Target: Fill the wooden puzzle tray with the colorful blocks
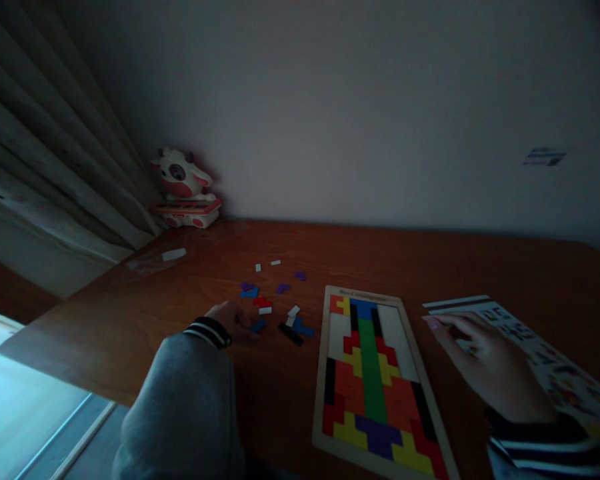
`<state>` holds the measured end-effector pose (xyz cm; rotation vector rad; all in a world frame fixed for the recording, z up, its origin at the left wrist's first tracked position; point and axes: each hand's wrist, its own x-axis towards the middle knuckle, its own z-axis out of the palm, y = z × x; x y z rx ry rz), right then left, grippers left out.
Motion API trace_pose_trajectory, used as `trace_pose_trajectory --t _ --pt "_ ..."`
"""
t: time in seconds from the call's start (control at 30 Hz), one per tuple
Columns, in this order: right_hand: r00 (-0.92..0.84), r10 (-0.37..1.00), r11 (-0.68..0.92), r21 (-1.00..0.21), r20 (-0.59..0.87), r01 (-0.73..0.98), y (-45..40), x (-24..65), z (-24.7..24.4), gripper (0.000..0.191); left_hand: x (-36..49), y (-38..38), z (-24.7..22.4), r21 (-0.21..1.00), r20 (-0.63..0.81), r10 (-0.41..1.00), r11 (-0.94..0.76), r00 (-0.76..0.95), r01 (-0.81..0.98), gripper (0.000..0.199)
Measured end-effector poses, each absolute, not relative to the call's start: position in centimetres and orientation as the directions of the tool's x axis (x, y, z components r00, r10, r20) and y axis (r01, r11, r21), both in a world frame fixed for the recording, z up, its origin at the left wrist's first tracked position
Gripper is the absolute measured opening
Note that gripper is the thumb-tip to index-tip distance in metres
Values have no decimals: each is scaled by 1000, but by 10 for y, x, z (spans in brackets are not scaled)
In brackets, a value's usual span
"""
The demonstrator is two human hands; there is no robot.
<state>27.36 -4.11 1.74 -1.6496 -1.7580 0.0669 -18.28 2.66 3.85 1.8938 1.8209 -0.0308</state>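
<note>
My left hand is low over the left part of the table, fingers apart, its tips beside a small blue puzzle block. Around it are a red block, a black bar and more blue, white and purple blocks. To their right lies a wooden puzzle board, partly filled with coloured blocks, with pale bare areas at its upper left and upper right. Over the left edge of a printed pattern sheet is my right hand, thumb and index tips together; anything between them is hidden.
A cow-shaped toy keyboard stands at the back left corner, near a curtain. A clear plastic wrapper with a white label lies by the table's left edge. The wall rises behind the wooden table.
</note>
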Motion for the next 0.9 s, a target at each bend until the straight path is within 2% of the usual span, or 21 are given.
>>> trace_pose_trajectory --t 0.1,0.23,0.4,0.57,0.73,0.9 --pt "64 891 199 -514 449 835 -42 271 19 38 -174 23 44 404 -239 952 -82 192 911 39" --pt "62 892 213 -539 447 815 -43 266 21 34 -138 15 51 556 -73 968 -160 239 815 32" --pt "4 929 241 -614 369 752 -44 245 21 30 -79 5 40 792 55 933 -259 357 553 26" --pt "-77 980 190 -749 183 635 -46 206 28 31 -41 -4 24 817 171 922 -330 347 472 38" --pt "-170 973 217 -870 156 443 -48 172 31 28 -24 -13 19 783 311 855 -478 415 398 27" --pt "-231 958 251 -885 169 393 -49 168 30 22 -26 -18 14 802 309 850 -474 427 364 37"
